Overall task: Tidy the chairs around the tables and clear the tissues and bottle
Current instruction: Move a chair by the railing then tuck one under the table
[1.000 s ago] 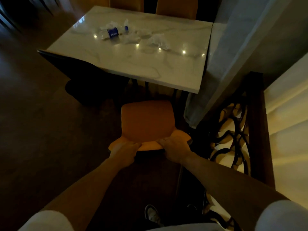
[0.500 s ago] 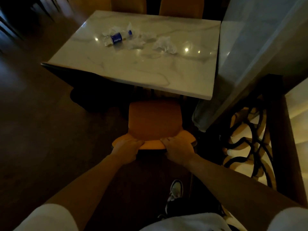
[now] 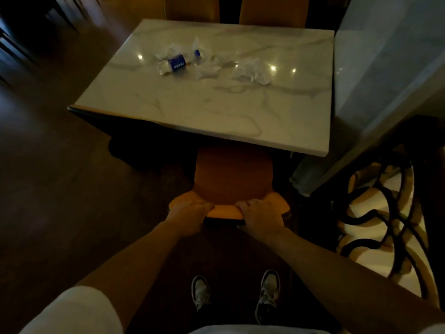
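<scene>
Chair [image 3: 232, 182] backrest gripped by both hands [image 3: 190, 213]

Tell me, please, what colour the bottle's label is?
Blue with white lettering, on the bottle lying on the table; head view.

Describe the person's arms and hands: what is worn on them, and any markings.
Both arms wear short white sleeves that end near the shoulder; the forearms below are bare. The left hand and right hand are bare too: no gloves, and no watch, ring or wristband shows. The light is dim, so fine markings cannot be made out.
</scene>
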The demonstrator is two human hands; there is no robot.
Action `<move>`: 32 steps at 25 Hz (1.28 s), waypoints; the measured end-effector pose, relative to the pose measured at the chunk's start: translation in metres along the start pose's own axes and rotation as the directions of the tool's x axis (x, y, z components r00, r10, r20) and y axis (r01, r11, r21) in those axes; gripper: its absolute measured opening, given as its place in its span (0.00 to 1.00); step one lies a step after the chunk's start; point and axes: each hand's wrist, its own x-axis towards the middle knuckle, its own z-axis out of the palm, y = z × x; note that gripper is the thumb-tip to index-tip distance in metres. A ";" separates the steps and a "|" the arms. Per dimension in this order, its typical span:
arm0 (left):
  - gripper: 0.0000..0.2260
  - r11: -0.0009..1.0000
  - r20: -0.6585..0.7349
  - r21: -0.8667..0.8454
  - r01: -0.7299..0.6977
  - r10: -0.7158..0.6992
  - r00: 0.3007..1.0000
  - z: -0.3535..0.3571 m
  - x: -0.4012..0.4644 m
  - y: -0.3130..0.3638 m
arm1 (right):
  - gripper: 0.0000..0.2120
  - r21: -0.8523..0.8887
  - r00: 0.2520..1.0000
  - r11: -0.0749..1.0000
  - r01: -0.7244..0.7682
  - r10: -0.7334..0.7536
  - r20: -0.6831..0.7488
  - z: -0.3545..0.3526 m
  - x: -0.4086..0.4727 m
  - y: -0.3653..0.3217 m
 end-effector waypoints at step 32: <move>0.22 0.944 -0.022 0.013 -0.329 0.329 0.944 -0.063 0.149 -0.112 | 0.27 -0.086 0.970 0.970 -0.227 0.217 -0.111 -0.059 0.127 0.018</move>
